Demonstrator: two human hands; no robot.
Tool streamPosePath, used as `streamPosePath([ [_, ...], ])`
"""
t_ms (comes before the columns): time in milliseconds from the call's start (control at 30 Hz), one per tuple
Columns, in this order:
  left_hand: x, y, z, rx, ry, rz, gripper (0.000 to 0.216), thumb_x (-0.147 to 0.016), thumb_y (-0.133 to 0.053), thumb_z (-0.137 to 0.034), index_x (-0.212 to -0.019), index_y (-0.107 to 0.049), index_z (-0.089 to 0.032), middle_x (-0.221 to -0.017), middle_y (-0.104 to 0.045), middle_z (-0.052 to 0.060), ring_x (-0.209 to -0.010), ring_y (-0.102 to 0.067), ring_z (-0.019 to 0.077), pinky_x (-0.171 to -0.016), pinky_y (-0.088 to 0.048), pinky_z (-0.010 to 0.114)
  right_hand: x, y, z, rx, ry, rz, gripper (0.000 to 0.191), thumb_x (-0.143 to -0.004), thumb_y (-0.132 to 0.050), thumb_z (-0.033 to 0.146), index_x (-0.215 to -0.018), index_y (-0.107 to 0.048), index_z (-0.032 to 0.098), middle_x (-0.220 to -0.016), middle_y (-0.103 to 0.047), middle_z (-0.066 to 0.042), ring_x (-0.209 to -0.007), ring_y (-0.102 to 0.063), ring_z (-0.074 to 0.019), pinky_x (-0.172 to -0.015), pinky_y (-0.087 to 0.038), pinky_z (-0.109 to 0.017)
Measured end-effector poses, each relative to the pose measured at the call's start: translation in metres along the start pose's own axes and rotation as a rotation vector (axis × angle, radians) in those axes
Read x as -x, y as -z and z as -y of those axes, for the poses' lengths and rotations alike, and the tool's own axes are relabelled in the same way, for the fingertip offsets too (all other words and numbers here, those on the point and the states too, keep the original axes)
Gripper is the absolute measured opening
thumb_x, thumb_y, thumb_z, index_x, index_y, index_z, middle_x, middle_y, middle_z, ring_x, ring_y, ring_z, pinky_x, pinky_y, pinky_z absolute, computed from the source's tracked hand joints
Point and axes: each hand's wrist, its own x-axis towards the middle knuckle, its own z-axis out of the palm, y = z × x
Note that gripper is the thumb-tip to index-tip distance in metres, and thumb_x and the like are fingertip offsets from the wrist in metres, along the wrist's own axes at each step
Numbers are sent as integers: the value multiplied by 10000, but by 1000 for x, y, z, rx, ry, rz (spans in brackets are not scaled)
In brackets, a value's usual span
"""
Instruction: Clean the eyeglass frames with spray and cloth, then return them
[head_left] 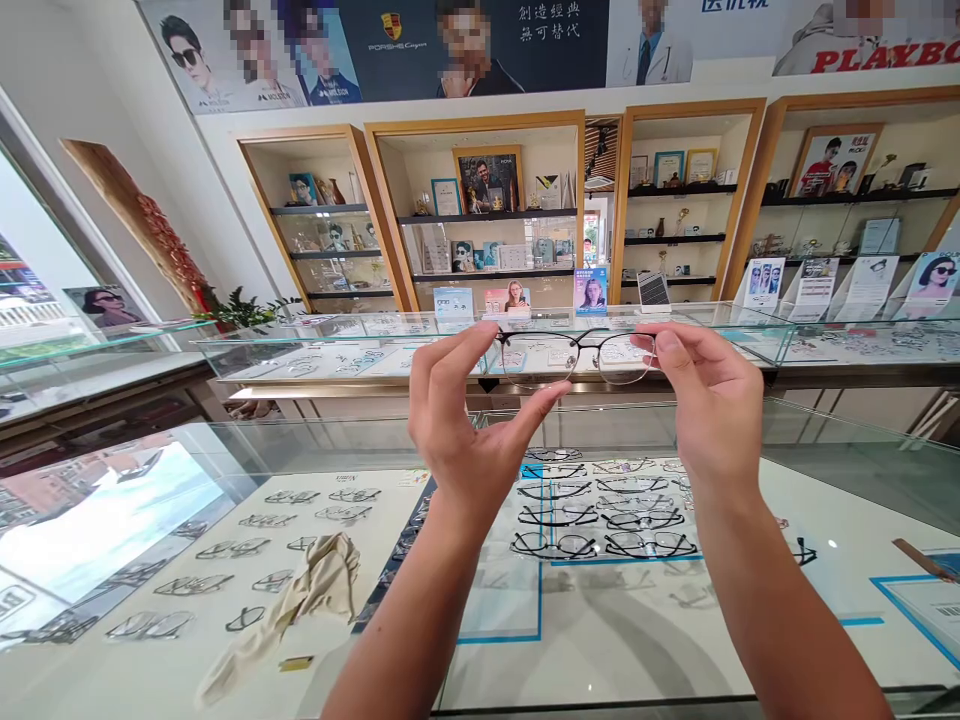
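Note:
A pair of eyeglasses [591, 338] with a dark upper rim and clear lenses is held up level above the glass counter, its front spread between my two hands. My left hand [466, 430] has its fingertips at the left end of the frame, and its thumb reaches below the left lens. On the other side, my right hand [716, 410] pinches the right end between thumb and fingers. The temples are hard to make out. Below lie rows of dark-framed eyeglasses [651, 545]. A crumpled beige cloth [326, 580] rests on the counter to the left.
Several more eyeglasses [195, 585] line the counter's left part. A small gold-coloured piece [295, 664] lies by the cloth. Across the aisle stands another glass display case [360, 360], with standing cards [591, 290] on top. Wooden-framed shelves [480, 125] fill the back wall.

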Motion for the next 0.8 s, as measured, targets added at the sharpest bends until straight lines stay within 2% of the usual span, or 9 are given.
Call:
streamPosePath([
  [233,3,-4,5,68,33,36,725,-802,-957,-516,-1404,-622,-292,-1383,-713,97,-1327,-663,328,-1095,-579,515,2,-1,0,10,67,-33,239,-990,-781,475,-1111,-824,273,-1160,-841,-59,-1104,-796,-254,-1025,-654,-495],
  [567,3,-7,5,98,40,26,715,-808,-960,-490,-1410,-632,-285,-1374,-727,91,-1335,-680,318,-1110,-589,507,2,0,0,27,108,-46,198,-1004,-772,441,-1107,-822,279,-1135,-839,-51,-1090,-795,-246,-1007,-656,-484],
  [800,3,-8,6,99,59,33,699,-811,-953,-507,-1398,-642,-289,-1340,-742,81,-1313,-696,305,-1077,-607,486,1,0,0,-44,57,-24,200,-993,-785,462,-1072,-811,280,-1121,-840,-45,-1061,-805,-243,-1010,-656,-491],
])
